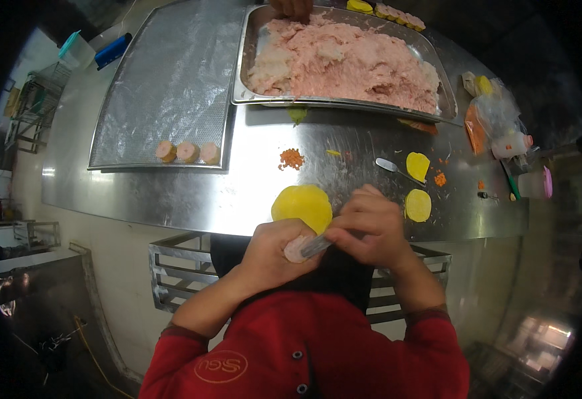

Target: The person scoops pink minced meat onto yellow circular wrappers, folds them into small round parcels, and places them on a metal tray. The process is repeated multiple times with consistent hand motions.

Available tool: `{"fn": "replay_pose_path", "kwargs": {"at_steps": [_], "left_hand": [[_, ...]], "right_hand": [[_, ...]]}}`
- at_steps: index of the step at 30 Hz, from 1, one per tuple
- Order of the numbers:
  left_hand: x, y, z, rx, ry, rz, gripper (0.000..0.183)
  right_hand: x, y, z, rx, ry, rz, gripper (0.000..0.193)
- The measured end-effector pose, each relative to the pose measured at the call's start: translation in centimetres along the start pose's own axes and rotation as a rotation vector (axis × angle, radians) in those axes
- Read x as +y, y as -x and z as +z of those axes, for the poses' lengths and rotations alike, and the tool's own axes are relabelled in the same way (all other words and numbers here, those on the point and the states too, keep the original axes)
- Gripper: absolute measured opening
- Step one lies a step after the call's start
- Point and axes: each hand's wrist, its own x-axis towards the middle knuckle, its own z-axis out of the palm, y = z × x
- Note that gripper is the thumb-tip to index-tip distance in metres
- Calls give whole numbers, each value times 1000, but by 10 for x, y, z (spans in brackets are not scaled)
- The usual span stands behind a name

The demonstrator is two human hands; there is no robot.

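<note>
Pink minced filling [293,252] cupped in left hand [268,249], just this side of yellow round wrappers [301,203] | right hand [373,229], right of wrappers, pinches flat metal spatula [315,247] against filling | best pressed lightly, levelled evenly

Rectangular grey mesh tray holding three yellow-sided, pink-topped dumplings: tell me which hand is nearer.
Left. The left hand is apart from the rectangular grey mesh tray, rightward and nearer the person's body; the right hand is farther right.
</note>
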Motion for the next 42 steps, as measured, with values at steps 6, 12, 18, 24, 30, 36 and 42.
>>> {"fn": "replay_pose_path", "kwargs": {"at_steps": [6,12,18,24,30,36,42], "left_hand": [[-1,-3,-3,10,-86,-13,19],[-5,-2,-3,6,-142,-17,22],[-25,10,-19,131,32,-286,62],[-46,19,-39,120,-82,-77,35],[-41,24,-43,111,-101,-298,21],[-39,20,-41,172,69,-306,20],[-46,10,-39,117,-76,-249,22]], "right_hand": [[3,-1,7,47,-13,29,16],[8,3,17,61,-36,55,10],[35,6,20,124,12,427,16],[61,-9,41,202,132,450,21],[72,-26,44,131,207,436,21],[74,-35,44,139,183,429,20],[61,-29,30,77,-68,572,21]]}}
